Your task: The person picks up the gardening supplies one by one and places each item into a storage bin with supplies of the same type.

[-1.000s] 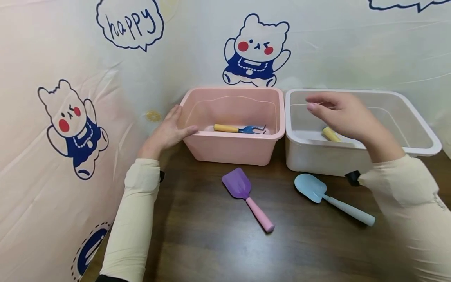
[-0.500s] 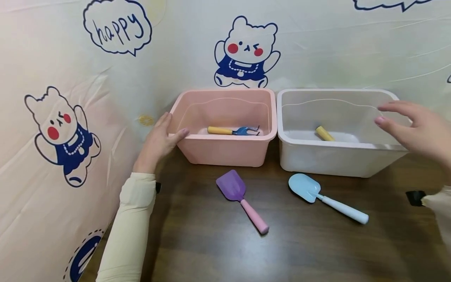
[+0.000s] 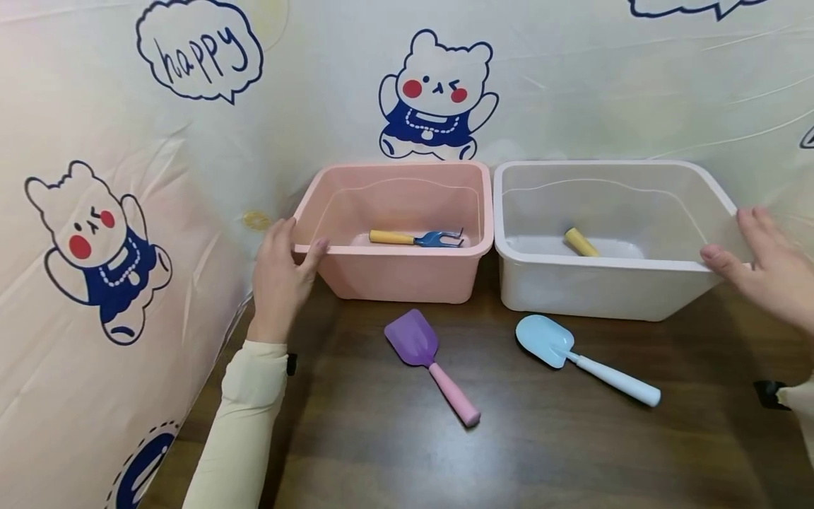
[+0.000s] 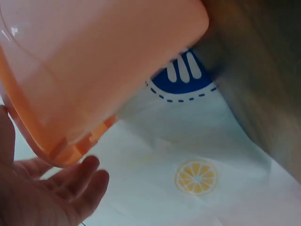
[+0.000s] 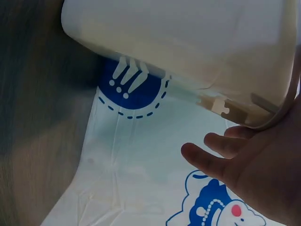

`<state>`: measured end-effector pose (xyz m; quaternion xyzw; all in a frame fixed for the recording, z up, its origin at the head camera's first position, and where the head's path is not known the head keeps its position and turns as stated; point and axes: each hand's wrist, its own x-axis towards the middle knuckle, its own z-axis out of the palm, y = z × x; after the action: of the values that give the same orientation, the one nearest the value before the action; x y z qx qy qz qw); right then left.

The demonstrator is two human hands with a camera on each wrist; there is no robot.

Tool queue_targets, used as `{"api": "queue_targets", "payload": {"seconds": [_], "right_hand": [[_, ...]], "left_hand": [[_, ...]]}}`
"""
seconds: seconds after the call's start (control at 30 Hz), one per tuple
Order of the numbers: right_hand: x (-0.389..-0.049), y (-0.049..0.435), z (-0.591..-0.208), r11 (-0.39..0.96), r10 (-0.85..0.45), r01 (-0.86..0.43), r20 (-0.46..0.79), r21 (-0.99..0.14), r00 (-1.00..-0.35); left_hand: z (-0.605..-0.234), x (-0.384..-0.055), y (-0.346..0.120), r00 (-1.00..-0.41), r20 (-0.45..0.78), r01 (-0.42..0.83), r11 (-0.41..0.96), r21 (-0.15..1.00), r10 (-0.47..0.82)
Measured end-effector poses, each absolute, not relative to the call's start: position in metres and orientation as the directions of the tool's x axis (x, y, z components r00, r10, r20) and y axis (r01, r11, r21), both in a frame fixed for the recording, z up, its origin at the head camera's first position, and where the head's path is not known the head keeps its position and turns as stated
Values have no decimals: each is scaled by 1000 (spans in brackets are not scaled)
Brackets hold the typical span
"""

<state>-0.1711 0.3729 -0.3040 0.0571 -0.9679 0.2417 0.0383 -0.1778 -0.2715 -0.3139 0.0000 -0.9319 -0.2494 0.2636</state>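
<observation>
My left hand [image 3: 280, 279] rests on the front left corner of a pink plastic bin [image 3: 407, 274], its thumb over the rim and its fingers along the outer side. In the left wrist view those fingers [image 4: 89, 188] reach loosely under the rim. At the right front corner of a white plastic bin [image 3: 585, 286], my right hand [image 3: 772, 272] touches the rim, with straight fingers [image 5: 207, 160] below it in the right wrist view. A blue hand fork [image 3: 439, 239] with a yellow handle lies in the pink bin. Inside the white bin a yellow handle [image 3: 581, 242] shows; its other end is hidden.
In front of the bins, a purple shovel [image 3: 413, 339] with a pink handle and a light blue trowel [image 3: 547, 341] lie on the dark wooden table [image 3: 547, 452]. A printed cloth [image 3: 572, 85] hangs behind and to the left.
My right hand has moved from above the white bin to its right front corner and come down onto the rim. The left hand stays at the pink bin's corner. The head view has shifted slightly.
</observation>
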Motion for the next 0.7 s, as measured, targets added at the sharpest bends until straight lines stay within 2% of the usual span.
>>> {"api": "queue_targets", "payload": {"seconds": [0.17,0.33,0.4,0.5,0.6,0.7], "right_hand": [[-171,371,-305,884,-87,-129,115,-448,-990],[-172,372,-304,891,-79,-116,102,-438,-992],[-172,373,-304,894,-73,-108,98,-435,-993],[-172,373,-303,895,-65,-101,97,-434,-993],[-172,372,-302,896,-60,-95,94,-434,-994],[-173,371,-302,895,-61,-96,92,-435,-994]], "left_hand": [[-325,-167,-264,-773,612,170,873,458,-170],[-329,-156,-248,-637,767,315,881,353,-80],[-329,-150,-239,-606,795,375,871,318,-30],[-330,-140,-223,-637,771,429,844,322,29],[-329,-128,-207,-731,677,433,821,373,77],[-330,-116,-191,-840,528,383,824,418,124]]}}
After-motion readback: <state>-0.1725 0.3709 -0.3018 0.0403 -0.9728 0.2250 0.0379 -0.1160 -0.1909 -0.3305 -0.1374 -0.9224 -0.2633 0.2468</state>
